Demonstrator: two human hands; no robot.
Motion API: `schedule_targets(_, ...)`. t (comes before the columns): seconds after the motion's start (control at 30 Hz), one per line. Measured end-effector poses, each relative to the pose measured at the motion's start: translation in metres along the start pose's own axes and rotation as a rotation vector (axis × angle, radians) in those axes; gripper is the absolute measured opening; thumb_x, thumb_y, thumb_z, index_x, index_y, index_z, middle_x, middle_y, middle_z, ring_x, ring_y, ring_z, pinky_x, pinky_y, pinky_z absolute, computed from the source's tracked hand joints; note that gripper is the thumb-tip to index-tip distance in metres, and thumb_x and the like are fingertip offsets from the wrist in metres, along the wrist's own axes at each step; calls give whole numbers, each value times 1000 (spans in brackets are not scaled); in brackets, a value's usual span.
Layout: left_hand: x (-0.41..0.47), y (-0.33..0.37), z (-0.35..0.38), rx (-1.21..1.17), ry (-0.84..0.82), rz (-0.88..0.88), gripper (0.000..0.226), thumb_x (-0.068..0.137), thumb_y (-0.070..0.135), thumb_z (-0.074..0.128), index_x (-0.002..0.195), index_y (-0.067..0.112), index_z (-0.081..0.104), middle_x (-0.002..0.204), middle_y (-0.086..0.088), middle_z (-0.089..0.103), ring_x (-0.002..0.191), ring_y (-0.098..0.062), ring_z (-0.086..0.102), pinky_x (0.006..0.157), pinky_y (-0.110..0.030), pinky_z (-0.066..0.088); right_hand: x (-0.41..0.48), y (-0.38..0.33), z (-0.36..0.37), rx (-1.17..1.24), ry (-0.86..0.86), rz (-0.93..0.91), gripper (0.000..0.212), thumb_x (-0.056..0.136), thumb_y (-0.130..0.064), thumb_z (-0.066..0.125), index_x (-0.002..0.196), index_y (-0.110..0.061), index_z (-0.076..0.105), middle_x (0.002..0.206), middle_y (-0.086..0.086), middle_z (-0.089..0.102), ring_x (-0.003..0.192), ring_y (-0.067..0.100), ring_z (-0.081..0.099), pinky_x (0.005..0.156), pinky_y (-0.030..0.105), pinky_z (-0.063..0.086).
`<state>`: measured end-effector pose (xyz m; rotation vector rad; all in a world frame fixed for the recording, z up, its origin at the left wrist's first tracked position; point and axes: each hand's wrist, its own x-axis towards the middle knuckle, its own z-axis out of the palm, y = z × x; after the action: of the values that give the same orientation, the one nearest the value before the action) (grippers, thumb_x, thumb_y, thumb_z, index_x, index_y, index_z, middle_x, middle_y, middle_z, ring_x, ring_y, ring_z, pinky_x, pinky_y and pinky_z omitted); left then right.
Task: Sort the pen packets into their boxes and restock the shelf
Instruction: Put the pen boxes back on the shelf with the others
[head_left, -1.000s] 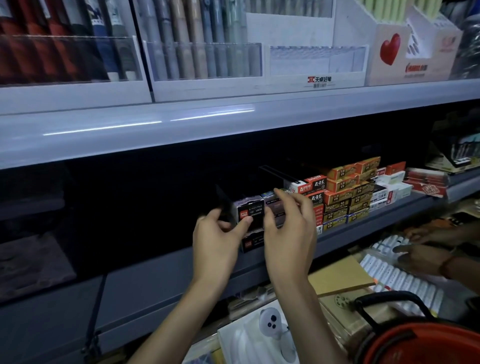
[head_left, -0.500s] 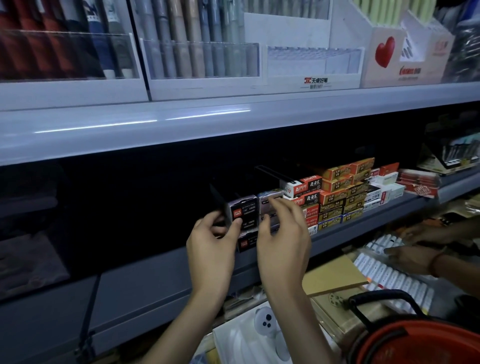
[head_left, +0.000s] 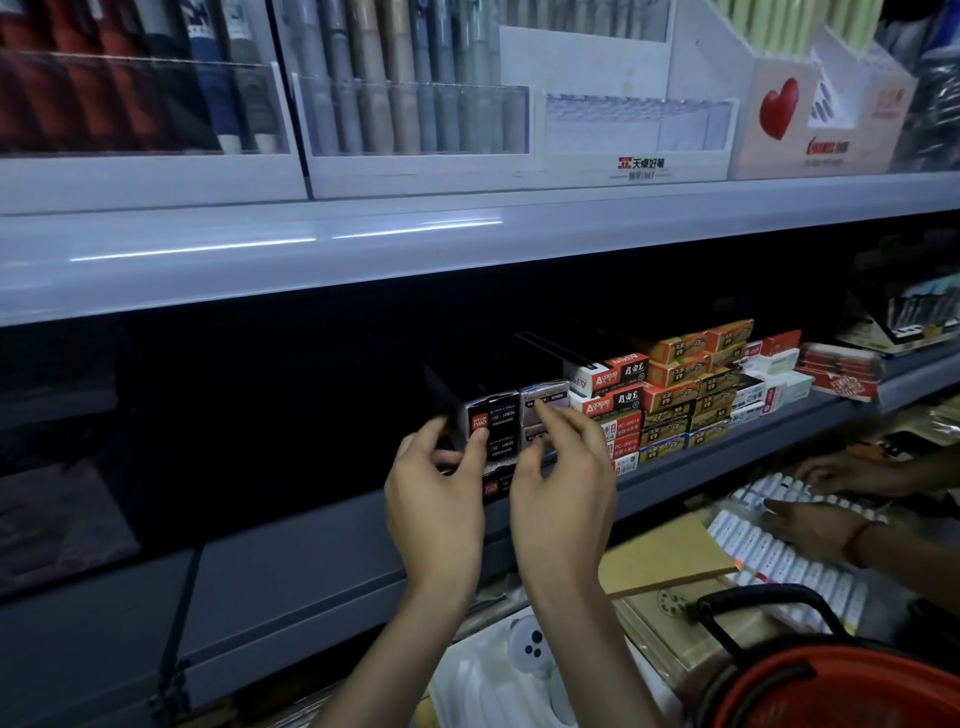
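Two stacks of small pen boxes stand at the front of the dark middle shelf (head_left: 311, 561). The left stack is topped by a black box with a red label (head_left: 497, 420); the right stack by a silver-grey box (head_left: 545, 397). My left hand (head_left: 436, 499) has its thumb on the black box's front and its fingers at the box's left side. My right hand (head_left: 563, 488) reaches up with its fingertips on the front of the silver-grey box. Lower boxes are partly hidden behind my hands.
Red-and-white boxes (head_left: 610, 387) and orange boxes (head_left: 685, 384) are stacked to the right. Pen displays (head_left: 410, 93) fill the upper shelf. Another person's hands (head_left: 815, 525) work over white marker rows at the right. An orange basket (head_left: 841, 691) sits at bottom right.
Both hands stay on the two stacks at the shelf front. My right fingertips have slid slightly up on the silver-grey box. The left thumb remains on the black box.
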<state>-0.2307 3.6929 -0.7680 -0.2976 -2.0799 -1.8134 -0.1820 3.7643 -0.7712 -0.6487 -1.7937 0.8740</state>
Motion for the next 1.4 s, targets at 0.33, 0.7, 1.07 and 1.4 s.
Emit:
schedule_targets(0.33,1,-1,-1,-2,-11,-19,49,87,49,76,130,26,66,81,7,74,82,-9,71,79,-41,58,-3,-3,4,20,1,-8,40,99,-12,60,135,-27,69,133,-10,59,108,5,55,84,22,41)
schedule_targets(0.7,0,-1,-5,-4,-56,-34,46,88,43,77,130,29,65,78,12,75,81,-5,72,82,-42,59,-4,-5,4,6,-5,-13,42,99,-13,60,138,-28,66,133,-11,58,115,10,57,85,27,48)
schedule_targets(1.07,0,-5,-24,-2,-245,37,44,88,27,79,130,29,67,90,16,76,85,5,70,81,-23,58,-16,-10,-4,-74,-91,-32,43,99,-15,59,140,-28,63,132,-11,62,113,14,62,84,26,44)
schedule_targets(1.4,7,-8,-92,180,-370,234,40,88,19,76,125,31,68,109,15,69,92,-2,66,86,-28,57,-47,-27,-8,-95,-231,-102,43,97,-26,67,140,-25,63,135,-6,62,116,18,63,89,33,51)
